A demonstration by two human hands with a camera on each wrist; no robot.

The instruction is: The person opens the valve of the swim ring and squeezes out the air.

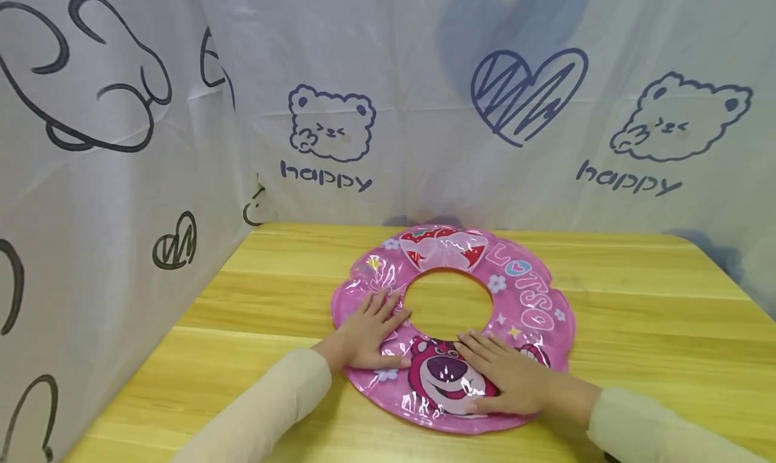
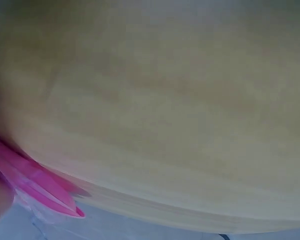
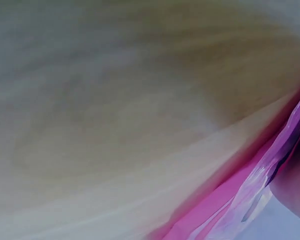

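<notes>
A pink inflatable swim ring (image 1: 533, 274) with a cartoon bear, a bow and the word LOTSO lies on the wooden table, its surface shiny and wrinkled. My left hand (image 1: 371, 335) rests on the ring's left side with fingers spread toward the hole. Lower right, my right hand (image 1: 509, 375) lies over the ring, its straight fingers covering part of the bear's face. In the left wrist view the ring's pink edge (image 2: 40, 185) shows at lower left, beside a bit of the hand. The right wrist view has the ring's edge (image 3: 225, 200) at lower right.
The yellow wooden table (image 1: 254, 301) spreads around the ring. White cloth (image 1: 424, 146) printed with bears, hearts and the word happy hangs behind the table, and more printed cloth (image 1: 109, 200) hangs along its left side.
</notes>
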